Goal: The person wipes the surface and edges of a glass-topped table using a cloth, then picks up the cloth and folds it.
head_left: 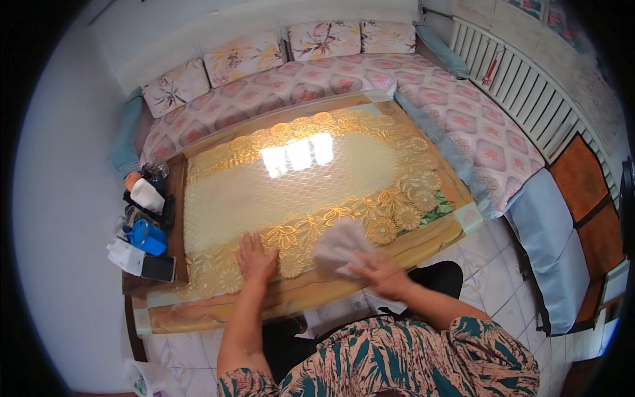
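My left hand (pixel 256 259) lies flat on the near part of the table, fingers spread, with nothing in it. It rests on a gold lace-patterned table cover (pixel 284 192) with a shiny surface. In my right hand (pixel 383 274) is a pale grey cloth (pixel 341 246), bunched and slightly blurred, over the table's near edge. The fingers close on the cloth's right side. Whether the cloth touches the cover, I cannot tell. Wood-patterned borders (pixel 218 314) frame the table around the gold cover.
At the table's left end a wooden ledge (pixel 177 228) carries a blue mug (pixel 148 237), a white roll (pixel 147 196), a white container (pixel 126 257) and a dark box (pixel 159 268). A sofa with a pink patterned cover (pixel 264 99) wraps the far and right sides. A white radiator (pixel 522 79) stands at right.
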`<state>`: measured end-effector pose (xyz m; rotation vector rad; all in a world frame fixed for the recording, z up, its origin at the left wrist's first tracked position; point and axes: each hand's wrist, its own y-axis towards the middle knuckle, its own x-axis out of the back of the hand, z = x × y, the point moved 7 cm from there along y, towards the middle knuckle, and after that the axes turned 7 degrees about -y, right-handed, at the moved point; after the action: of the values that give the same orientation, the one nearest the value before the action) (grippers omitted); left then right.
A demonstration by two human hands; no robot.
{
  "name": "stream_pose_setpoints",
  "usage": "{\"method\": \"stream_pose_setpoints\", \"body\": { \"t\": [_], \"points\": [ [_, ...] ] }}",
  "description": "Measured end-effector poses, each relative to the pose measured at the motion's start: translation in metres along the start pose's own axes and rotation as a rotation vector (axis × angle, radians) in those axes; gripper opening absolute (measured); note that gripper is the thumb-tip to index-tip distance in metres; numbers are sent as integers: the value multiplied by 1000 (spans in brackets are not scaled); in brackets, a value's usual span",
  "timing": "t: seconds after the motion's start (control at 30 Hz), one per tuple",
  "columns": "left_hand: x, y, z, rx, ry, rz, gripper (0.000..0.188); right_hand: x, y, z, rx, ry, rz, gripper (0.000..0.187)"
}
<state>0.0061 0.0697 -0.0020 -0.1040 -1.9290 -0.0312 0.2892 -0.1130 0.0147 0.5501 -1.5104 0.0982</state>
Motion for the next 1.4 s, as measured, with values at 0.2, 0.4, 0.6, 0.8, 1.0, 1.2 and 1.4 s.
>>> {"method": "stream_pose_setpoints", "body": {
  "t": [0.2, 0.4, 0.6, 0.8, 1.0, 1.2, 1.4],
  "points": [
    [35, -56, 112, 4, -21, -365, 62, 12, -100, -177, -1000, -134, 39, 46],
    [30, -62, 114, 91, 64, -502, 58, -21, -77, -188, -1079, -388, -152, 53],
    [44, -69, 106, 131, 69, -484, 56, -44, 112, -17, -474, -74, -305, 37],
    [52, -70, 109, 118, 74, -481, 54, -21, 153, 153, 110, 208, -404, 29],
    [53, -77, 116, 148, 84, -466, 53, 14, 162, 16, -435, 462, -60, 26],
    [59, -75, 104, 114, 78, -476, 54, -26, -13, -212, -1028, -200, 176, 57],
    [58, -75, 105, 121, 78, -469, 55, -10, 22, -203, -1328, -235, 257, 56]
  ]
}}
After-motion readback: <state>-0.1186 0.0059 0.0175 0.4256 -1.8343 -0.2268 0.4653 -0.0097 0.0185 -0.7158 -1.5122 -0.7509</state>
